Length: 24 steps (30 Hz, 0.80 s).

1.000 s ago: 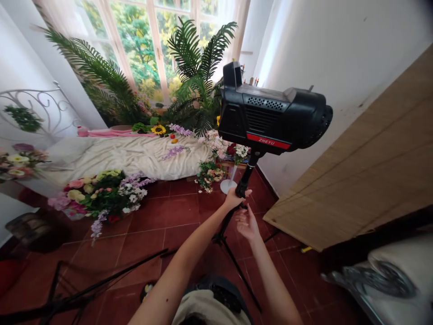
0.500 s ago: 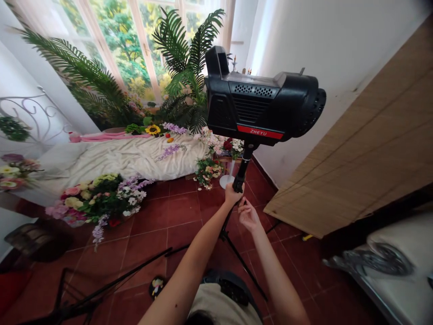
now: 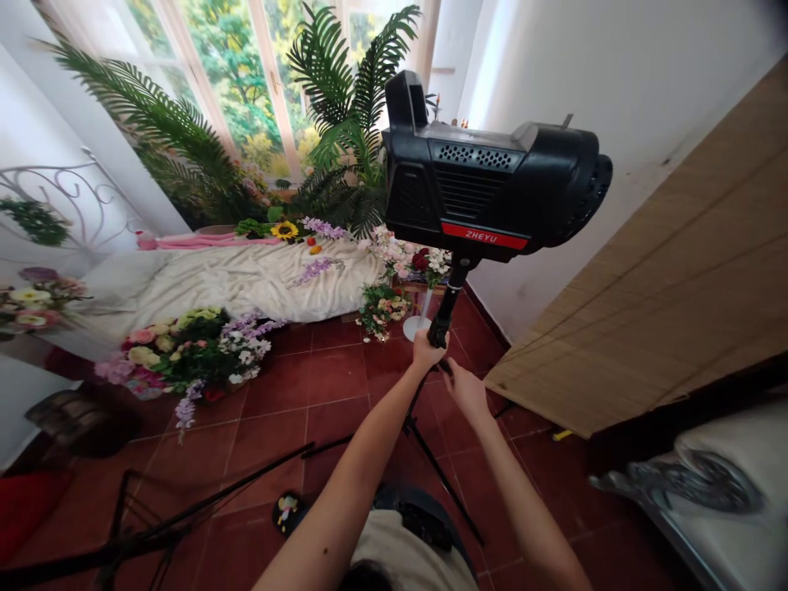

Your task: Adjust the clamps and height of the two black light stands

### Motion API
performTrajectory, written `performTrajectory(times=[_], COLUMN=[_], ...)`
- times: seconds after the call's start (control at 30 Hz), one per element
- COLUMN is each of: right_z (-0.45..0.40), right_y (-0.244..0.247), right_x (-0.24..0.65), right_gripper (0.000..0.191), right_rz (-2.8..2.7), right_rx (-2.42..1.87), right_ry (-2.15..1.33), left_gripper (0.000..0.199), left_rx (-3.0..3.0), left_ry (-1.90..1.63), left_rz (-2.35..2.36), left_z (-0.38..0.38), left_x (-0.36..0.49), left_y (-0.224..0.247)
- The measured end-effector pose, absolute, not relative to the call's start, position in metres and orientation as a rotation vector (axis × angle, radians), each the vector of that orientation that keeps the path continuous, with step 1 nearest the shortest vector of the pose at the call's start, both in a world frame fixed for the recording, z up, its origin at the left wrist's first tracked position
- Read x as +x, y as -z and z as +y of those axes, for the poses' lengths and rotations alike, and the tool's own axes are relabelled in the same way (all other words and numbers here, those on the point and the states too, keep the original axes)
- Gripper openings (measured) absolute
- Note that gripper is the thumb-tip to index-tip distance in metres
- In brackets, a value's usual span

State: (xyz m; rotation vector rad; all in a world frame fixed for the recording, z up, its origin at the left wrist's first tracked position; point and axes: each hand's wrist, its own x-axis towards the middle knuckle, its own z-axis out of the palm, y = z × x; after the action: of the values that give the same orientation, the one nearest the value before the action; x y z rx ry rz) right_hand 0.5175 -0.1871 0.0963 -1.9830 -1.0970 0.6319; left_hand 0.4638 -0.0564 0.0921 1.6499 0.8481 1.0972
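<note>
Studio light: black, boxy casing [image 3: 486, 189] on top of the stand [image 3: 448, 305]. A raised loop handle rises at one end; the other end is a rounded barrel with a perforated rim. The side has rows of small round vent holes above long horizontal slats. Along the lower edge runs a glossy red strip [image 3: 483, 237] with "ZHEYU" in pale letters.

Stand: slim black column with a paler ring near the top, thin dark legs spreading below over the floor.

Left hand: wrapped around the stand [image 3: 426, 351], below the light, fingers closed on the column.

Right hand: just below the left hand on the stand [image 3: 469, 394], thumb and fingers pinching a small dark knob [image 3: 444, 366].

Floor: dark red square tiles with pale joints [image 3: 336, 373], under and around the stand.

Bed: left of the stand and beyond it, spread with a rumpled cream cloth [image 3: 258, 279]; a sunflower [image 3: 284, 230] and lilac sprays lie on it.

Bouquet: large, left of the stand, with pink, cream and white blooms [image 3: 178, 349].

Palm: feathery green fronds [image 3: 354, 98] behind the stand, before a tall pale-framed window [image 3: 264, 49].

Blind: tan, with a fine ribbed weave [image 3: 640, 271], right of the stand.

Furniture: silvery carved scrollwork [image 3: 702, 484] with pale upholstery, right of the stand and nearer the wearer.
</note>
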Motion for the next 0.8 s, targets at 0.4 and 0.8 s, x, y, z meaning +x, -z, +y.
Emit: performTrajectory(times=[0.4,0.8], right_z=[-0.185,-0.183], right_y=[-0.087,-0.12], right_x=[0.506,0.506], right_gripper=[0.06,0.052], right_rz=[-0.676,-1.032], right_rx=[-1.549,-1.454], right_ry=[-1.173,-0.406], left_gripper=[0.041,0.035], left_rx=[1.661,1.618], left_ry=[-1.06,-1.051], left_rz=[0.867,0.816], left_z=[-0.058,-0.06], left_x=[0.462,0.458], left_y=[-0.094,-0.096])
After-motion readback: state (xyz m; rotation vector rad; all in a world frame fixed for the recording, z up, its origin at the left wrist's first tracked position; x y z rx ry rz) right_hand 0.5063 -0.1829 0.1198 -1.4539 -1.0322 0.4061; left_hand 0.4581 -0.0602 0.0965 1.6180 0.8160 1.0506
